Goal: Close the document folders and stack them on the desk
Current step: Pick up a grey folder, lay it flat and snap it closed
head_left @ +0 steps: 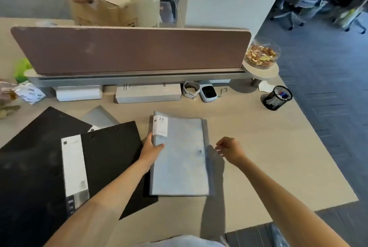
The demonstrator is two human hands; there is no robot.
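Note:
A pale grey translucent folder [180, 159] with a white "20" label lies closed in the middle of the desk. My left hand [151, 150] grips its left spine edge, thumb on top. My right hand [229, 149] hovers just off its right edge, fingers pinched near a thin clear flap; whether it holds the flap is unclear. To the left, a black folder [111, 157] lies open with a white label strip [74, 165] along its spine, partly under the grey one. A second grey folder [99, 117] peeks out behind the black cover.
A brown divider panel [131, 49] runs along the back of the desk. Under it sit white boxes [148, 93], a tape roll [191, 89] and a small white device [208, 91]. A black mesh pen cup [276, 97] and a snack bowl [261, 54] stand at right. Beyond the panel another person handles a cardboard box [111, 11].

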